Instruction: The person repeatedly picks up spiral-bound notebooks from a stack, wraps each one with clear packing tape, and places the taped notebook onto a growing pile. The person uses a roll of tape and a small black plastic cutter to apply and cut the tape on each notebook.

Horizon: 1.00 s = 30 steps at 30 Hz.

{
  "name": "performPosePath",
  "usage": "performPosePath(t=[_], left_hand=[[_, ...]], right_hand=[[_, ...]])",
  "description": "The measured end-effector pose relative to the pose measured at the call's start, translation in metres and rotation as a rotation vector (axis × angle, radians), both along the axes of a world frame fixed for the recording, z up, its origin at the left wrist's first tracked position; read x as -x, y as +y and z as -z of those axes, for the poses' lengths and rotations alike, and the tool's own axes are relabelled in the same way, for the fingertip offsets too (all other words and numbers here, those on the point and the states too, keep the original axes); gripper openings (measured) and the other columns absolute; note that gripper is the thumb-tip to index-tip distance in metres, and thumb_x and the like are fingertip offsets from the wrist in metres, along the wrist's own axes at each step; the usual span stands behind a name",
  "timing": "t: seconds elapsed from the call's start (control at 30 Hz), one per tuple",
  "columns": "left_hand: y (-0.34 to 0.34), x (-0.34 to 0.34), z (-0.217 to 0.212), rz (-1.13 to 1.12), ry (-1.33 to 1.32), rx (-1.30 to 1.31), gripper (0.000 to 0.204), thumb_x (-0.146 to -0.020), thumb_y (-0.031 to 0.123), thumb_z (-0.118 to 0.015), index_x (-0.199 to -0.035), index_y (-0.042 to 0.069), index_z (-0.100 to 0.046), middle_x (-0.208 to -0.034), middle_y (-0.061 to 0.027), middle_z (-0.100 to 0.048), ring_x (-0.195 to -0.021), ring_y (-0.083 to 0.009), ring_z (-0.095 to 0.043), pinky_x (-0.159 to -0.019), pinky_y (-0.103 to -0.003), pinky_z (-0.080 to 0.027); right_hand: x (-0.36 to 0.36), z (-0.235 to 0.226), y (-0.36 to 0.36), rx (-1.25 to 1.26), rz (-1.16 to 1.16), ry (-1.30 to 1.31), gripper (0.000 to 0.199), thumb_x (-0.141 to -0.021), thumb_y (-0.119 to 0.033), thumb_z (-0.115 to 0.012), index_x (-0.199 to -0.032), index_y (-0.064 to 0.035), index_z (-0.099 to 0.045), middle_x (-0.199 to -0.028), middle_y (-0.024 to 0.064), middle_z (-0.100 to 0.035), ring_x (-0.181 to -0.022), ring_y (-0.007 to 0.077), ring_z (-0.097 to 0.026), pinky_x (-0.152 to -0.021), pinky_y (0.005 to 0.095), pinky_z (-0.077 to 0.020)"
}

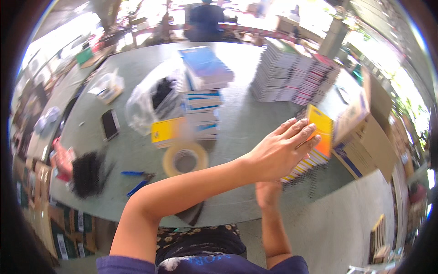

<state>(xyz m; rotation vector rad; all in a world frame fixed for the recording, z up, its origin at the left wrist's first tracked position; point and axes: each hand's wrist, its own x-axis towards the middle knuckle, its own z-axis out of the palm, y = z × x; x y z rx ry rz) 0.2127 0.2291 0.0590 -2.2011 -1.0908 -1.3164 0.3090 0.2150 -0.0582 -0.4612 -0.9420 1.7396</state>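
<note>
A tape roll (pixel 185 158) and blue pliers (pixel 137 180) lie left; the open left hand (pixel 283 148) presses the right-side notebook stack (pixel 315 146), hiding the right hand (pixel 268 192), whose state I cannot tell.

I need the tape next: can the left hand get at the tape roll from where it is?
Probably yes. The left hand is reaching over the notebooks, but the tape roll lies uncovered on the table beside its forearm.

Head view, looking down — table (pixel 255 123) close below
</note>
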Motion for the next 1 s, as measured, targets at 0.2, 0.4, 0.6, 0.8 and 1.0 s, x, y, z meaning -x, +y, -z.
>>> performPosePath(t=[0.2, 0.4, 0.6, 0.8, 1.0], left_hand=[[-0.118, 0.188, 0.071, -0.495, 0.02, 0.37, 0.025, -0.075, 0.003, -0.061, -0.1, 0.0, -0.063, -0.095, -0.0095, -0.064, -0.09, -0.0282, -0.058, -0.079, -0.037, -0.048], [-0.141, 0.239, 0.13, -0.866, 0.302, 0.496, 0.025, -0.077, 0.005, -0.058, -0.101, 0.0, -0.062, -0.097, -0.0098, -0.064, -0.095, -0.0265, -0.057, -0.085, -0.035, -0.046], [-0.179, 0.237, 0.13, -0.918, 0.109, 0.484, 0.024, -0.078, 0.005, -0.058, -0.101, 0.0, -0.064, -0.091, -0.0114, -0.066, -0.092, -0.0247, -0.06, -0.083, -0.035, -0.048], [-0.21, 0.166, 0.109, -0.344, -1.034, 0.538, 0.018, -0.08, -0.002, -0.064, -0.098, -0.001, -0.065, -0.088, -0.0104, -0.068, -0.078, -0.0112, -0.063, -0.07, -0.025, -0.05], [-0.271, 0.226, 0.093, -0.79, -0.81, 0.591, 0.016, -0.082, 0.007, -0.063, -0.097, 0.002, -0.066, -0.089, -0.0114, -0.068, -0.08, -0.0187, -0.065, -0.072, -0.03, -0.05]], right_hand=[[-0.038, 0.003, 0.002, -0.057, -0.067, -0.336, 0.037, -0.095, -0.031, -0.048, -0.102, 0.0018, -0.063, -0.093, 0.0158, -0.067, -0.082, 0.0236, -0.066, -0.075, 0.0335, -0.0515], [0.037, -0.019, -0.026, -0.227, -0.409, -0.341, 0.035, -0.096, -0.027, -0.047, -0.098, 0.0028, -0.065, -0.091, 0.0153, -0.068, -0.081, 0.0231, -0.066, -0.073, 0.0313, -0.0517], [0.076, -0.02, -0.035, -0.318, -0.593, -0.463, 0.029, -0.094, -0.022, -0.052, -0.103, 0.003, -0.064, -0.095, 0.0133, -0.067, -0.089, 0.0196, -0.064, -0.078, 0.0299, -0.0502], [0.145, -0.035, -0.048, -0.225, -0.294, -0.216, 0.022, -0.086, -0.004, -0.063, -0.106, 0.0016, -0.063, -0.095, 0.0085, -0.067, -0.088, 0.013, -0.061, -0.081, 0.0267, -0.0467], [0.141, -0.084, -0.017, -0.673, -0.285, -0.525, 0.017, -0.08, 0.001, -0.064, -0.097, 0.0005, -0.063, -0.086, 0.0052, -0.067, -0.079, 0.0116, -0.062, -0.074, 0.0244, -0.0478]])
